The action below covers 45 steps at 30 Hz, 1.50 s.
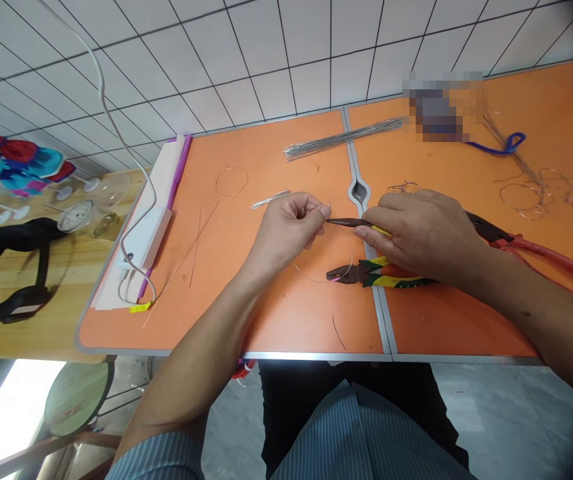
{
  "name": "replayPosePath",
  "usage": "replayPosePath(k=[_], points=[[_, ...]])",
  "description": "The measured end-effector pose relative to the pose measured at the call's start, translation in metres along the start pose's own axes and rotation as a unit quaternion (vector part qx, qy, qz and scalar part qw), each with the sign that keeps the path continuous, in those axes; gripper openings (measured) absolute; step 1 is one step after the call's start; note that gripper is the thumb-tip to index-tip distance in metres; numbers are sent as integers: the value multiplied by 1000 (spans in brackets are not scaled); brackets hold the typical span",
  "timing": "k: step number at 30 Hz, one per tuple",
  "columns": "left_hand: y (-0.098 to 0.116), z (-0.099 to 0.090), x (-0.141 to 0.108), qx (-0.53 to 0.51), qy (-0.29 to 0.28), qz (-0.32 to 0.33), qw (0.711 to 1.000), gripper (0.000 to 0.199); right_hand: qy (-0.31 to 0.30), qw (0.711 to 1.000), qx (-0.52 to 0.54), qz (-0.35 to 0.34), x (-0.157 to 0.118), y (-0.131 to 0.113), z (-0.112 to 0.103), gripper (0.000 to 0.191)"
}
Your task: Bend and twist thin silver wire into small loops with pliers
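The left hand (286, 227) pinched a thin wire (322, 281) between closed thumb and forefinger above an orange table (266, 320), its end beside needle-nose pliers (346, 223) gripped firmly in the right hand (421, 237). A bundle of straight wires (343, 139) lay unbent at the far side; bent wire loops (531, 200) lay at the right.

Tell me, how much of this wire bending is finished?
Looks done: curled thin silver wire loops and a round wire ring lie on the orange table. In hand: the left hand pinches a thin wire, and the right hand holds yellow-handled long-nose pliers beside it. Left: a long bundle of straight silver wires.
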<state>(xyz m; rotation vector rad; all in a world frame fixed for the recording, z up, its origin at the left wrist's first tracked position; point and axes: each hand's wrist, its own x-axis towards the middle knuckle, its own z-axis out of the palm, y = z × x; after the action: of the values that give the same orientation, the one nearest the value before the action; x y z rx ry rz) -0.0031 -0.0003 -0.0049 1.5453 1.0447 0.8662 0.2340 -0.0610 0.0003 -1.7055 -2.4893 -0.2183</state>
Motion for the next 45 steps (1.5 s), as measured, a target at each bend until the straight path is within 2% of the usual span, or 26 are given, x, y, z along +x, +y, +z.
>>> replayPosePath(k=[8,13,16,18,20,24,29,31,36,39,45], points=[[-2,0,0,-12,-4,-3,1000,37,-23,1000,-4,-10,-3,-2,0,59],[-1,-3,2,-29,-22,-10,999,38,3,1000,8,-14,-3,-1,3,54],[2,-7,2,-47,-24,-9,999,32,10,998,67,-5,-1,2,4,51],[3,-9,2,-62,-18,-6,998,28,-6,986,163,19,0,6,3,49],[3,-10,3,-80,-14,-5,997,29,-43,953,294,51,1,9,0,50],[0,-10,4,-108,-13,9,994,32,-139,850,501,80,1,16,-4,54],[-3,-8,6,-126,-18,11,992,36,-223,777,579,107,1,16,-5,55],[-5,-8,6,-133,-26,21,990,37,-254,738,614,116,1,16,-3,57],[-10,-9,8,-138,-57,56,987,39,-275,640,709,108,0,18,6,59],[-11,-10,8,-136,-69,68,986,36,-272,607,737,116,0,20,7,56],[-10,-10,8,-128,-76,75,986,36,-296,583,742,148,-2,20,1,52]])
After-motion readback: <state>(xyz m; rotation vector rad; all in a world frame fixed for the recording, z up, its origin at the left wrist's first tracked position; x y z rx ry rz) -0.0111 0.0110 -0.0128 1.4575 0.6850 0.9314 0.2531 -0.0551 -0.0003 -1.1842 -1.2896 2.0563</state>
